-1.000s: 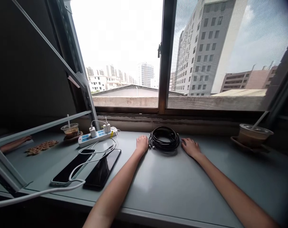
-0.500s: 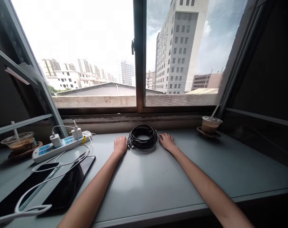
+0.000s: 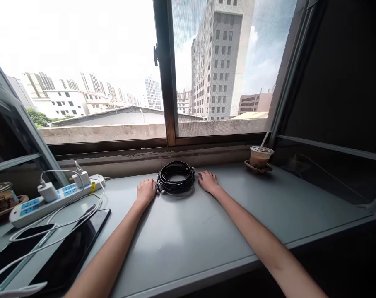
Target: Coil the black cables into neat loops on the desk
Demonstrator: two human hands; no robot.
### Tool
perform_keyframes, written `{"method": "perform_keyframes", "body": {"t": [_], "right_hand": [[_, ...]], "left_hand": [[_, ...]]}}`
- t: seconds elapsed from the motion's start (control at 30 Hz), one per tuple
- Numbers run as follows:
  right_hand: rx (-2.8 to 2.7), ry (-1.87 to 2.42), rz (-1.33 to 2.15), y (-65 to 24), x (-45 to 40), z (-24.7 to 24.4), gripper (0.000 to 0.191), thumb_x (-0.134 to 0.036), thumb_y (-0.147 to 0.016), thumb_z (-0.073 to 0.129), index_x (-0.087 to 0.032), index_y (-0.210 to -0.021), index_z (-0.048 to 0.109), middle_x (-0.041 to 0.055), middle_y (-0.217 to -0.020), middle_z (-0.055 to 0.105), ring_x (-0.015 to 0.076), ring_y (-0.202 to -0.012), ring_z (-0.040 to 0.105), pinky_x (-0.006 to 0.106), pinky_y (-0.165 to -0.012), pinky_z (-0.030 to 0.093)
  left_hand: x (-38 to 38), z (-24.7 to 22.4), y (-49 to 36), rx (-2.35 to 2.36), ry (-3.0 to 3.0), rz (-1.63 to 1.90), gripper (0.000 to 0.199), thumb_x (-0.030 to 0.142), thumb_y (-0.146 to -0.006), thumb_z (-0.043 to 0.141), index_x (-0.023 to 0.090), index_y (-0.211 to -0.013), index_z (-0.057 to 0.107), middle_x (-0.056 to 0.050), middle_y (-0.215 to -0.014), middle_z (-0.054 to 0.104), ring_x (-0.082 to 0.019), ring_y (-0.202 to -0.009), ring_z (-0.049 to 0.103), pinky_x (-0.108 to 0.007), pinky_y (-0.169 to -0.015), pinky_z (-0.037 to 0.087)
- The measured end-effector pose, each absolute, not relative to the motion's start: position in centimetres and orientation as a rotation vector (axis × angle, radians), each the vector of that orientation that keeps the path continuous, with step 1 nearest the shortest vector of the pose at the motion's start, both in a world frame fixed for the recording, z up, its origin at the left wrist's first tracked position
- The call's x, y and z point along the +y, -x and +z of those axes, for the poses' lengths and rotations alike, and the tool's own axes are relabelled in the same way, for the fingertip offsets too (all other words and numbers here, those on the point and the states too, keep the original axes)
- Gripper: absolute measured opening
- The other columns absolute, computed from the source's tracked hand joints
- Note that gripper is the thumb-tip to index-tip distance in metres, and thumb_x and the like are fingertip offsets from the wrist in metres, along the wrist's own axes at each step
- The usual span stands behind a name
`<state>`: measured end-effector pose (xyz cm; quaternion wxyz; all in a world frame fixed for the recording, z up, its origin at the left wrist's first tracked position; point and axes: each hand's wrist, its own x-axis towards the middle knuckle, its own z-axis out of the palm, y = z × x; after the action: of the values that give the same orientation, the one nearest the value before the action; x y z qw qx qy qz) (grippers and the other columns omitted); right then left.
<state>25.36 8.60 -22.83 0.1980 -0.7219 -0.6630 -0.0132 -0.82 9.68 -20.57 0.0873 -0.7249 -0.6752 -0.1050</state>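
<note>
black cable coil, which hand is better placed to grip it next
Probably the left hand: it lies beside the black cable coil, touching or nearly so, while the right hand rests across a small gap.

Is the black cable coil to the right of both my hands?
No, the black cable coil lies on the table between the left hand and the right hand.
</note>
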Motion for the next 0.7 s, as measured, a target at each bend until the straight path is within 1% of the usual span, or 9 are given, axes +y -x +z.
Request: {"method": "perform_keyframes", "body": {"t": [0.27,0.43,0.5,0.6,0.7], "right_hand": [[-1.861,2.045,-0.033,-25.36,8.52,-22.7,0.033,-0.034,-0.089,0.049,-0.017,-0.117,0.052,0.009,-0.122,0.051,0.0219,-0.109,0.051,0.045,-0.092,0.041],[-1.867,2.052,-0.042,-25.35,8.55,-22.65,0.033,-0.034,-0.089,0.049,-0.017,-0.117,0.052,0.0089,-0.121,0.052,0.0217,-0.108,0.051,0.045,-0.091,0.042],[-1.87,2.044,-0.048,-25.33,8.52,-22.66,0.033,-0.034,-0.088,0.05,-0.017,-0.117,0.052,0.0089,-0.121,0.052,0.0216,-0.108,0.051,0.045,-0.091,0.043],[-1.872,2.036,-0.051,-25.32,8.38,-22.71,0.033,-0.033,-0.088,0.05,-0.017,-0.116,0.052,0.0089,-0.12,0.052,0.0216,-0.108,0.052,0.045,-0.091,0.043],[-1.877,2.032,-0.05,-25.35,8.2,-22.8,0.032,-0.033,-0.088,0.05,-0.017,-0.116,0.053,0.0088,-0.12,0.053,0.0215,-0.107,0.052,0.045,-0.091,0.043]], "left_hand": [[9.61,-20.57,0.82,-2.011,2.171,-0.316,0.038,0.025,-0.092,0.022,0.013,-0.103,0.057,-0.015,-0.112,0.058,-0.028,-0.104,0.052,-0.039,-0.084,0.039],[9.56,-20.51,0.77,-2.013,2.172,-0.336,0.035,0.025,-0.093,0.025,0.013,-0.102,0.058,-0.014,-0.11,0.059,-0.027,-0.104,0.052,-0.039,-0.085,0.04],[9.53,-20.5,0.76,-2.016,2.165,-0.347,0.033,0.026,-0.093,0.029,0.012,-0.101,0.058,-0.012,-0.109,0.059,-0.024,-0.103,0.053,-0.039,-0.085,0.04],[9.46,-20.53,0.76,-2.02,2.148,-0.371,0.027,0.03,-0.092,0.038,0.013,-0.1,0.058,-0.009,-0.106,0.06,-0.02,-0.101,0.054,-0.04,-0.086,0.042],[9.37,-20.66,0.79,-2.034,2.128,-0.398,0.026,0.034,-0.089,0.046,0.014,-0.1,0.058,-0.008,-0.105,0.06,-0.02,-0.099,0.055,-0.041,-0.086,0.043]]}}
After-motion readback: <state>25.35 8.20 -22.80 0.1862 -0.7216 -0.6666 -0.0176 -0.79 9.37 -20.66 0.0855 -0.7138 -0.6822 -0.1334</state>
